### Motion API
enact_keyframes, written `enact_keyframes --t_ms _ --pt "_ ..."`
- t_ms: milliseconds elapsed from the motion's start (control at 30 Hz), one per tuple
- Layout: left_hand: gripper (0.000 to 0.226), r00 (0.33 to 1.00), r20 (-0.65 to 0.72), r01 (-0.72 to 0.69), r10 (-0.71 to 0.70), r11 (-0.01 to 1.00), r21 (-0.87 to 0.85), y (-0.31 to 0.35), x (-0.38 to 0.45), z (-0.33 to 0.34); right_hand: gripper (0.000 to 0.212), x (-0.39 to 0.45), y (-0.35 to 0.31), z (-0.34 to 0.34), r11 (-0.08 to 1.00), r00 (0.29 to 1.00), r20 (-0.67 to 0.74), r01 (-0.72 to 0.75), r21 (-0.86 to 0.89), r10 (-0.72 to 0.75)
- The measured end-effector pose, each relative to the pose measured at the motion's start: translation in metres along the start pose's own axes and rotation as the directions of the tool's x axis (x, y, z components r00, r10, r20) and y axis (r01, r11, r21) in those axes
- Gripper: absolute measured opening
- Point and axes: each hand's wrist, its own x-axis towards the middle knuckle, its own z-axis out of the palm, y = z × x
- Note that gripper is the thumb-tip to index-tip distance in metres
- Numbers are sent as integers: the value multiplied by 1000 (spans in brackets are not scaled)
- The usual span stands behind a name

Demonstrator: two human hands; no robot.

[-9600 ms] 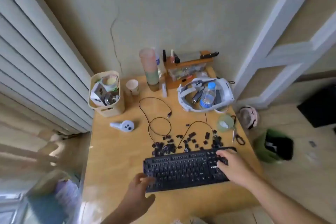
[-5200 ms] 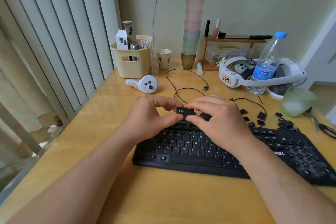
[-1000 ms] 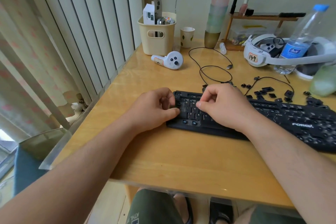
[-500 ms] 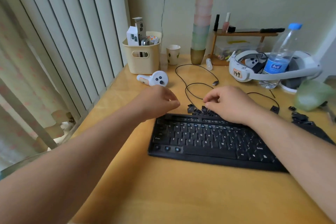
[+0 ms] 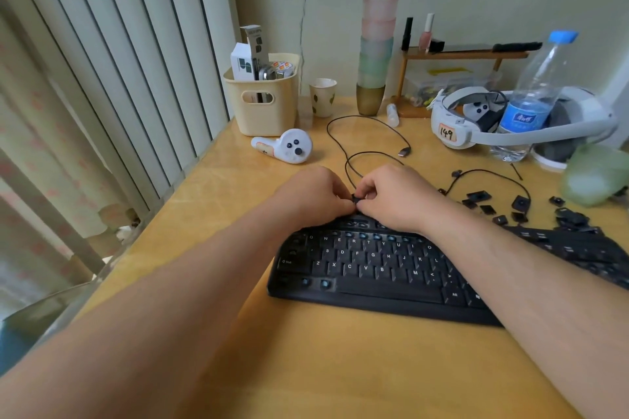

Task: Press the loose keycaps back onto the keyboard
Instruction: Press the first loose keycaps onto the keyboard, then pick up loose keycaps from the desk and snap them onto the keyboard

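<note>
A black keyboard (image 5: 374,269) lies on the wooden desk (image 5: 306,350), with several bare blue switch stems showing in its top row and bottom left corner. Both hands meet just above the keyboard's far edge. My left hand (image 5: 313,196) and my right hand (image 5: 394,197) pinch one small black keycap (image 5: 356,198) between their fingertips; most of it is hidden by the fingers. Several loose black keycaps (image 5: 520,204) lie scattered on the desk to the right, beyond the keyboard.
A black cable (image 5: 360,139) loops behind my hands. A white controller (image 5: 289,146), beige basket (image 5: 265,95), paper cup (image 5: 322,97), stacked cups (image 5: 376,44), white headset (image 5: 493,126), water bottle (image 5: 534,95) and green cup (image 5: 595,173) stand at the back. Vertical blinds (image 5: 119,44) line the left edge.
Both hands left the keyboard's left keys, reached to the loose keycaps behind it, and now meet above its far edge pinching one keycap. The camera view has shifted.
</note>
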Motion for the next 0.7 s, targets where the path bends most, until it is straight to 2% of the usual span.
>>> enact_keyframes --t_ms 167,233,300,400,500,600,700 --pt "20 992 -24 -115 123 971 212 1 -5 -1 8 -6 -3 -1 1000 999 -44 14 1 -14" --pt "16 986 -44 -153 159 983 104 -3 -11 -8 6 -13 -6 -6 997 995 -97 41 66 -35" --pt "10 978 -83 -196 189 976 -92 -9 -26 -18 5 -23 -12 -12 982 987 -160 63 180 -34" --pt "7 977 -82 -212 195 911 -354 -17 -59 -32 8 -43 -27 -13 929 985 -173 82 360 -20" --pt "9 984 -41 -165 172 815 -555 -31 -92 -36 16 -64 -42 -4 893 990 -130 107 437 -55" --pt "12 986 -20 -139 168 738 -660 -48 -115 -34 18 -80 -55 6 864 984 -151 158 478 -97" --pt "12 987 -29 -135 161 701 -700 -59 -129 -32 19 -88 -63 11 875 979 -154 191 444 -136"
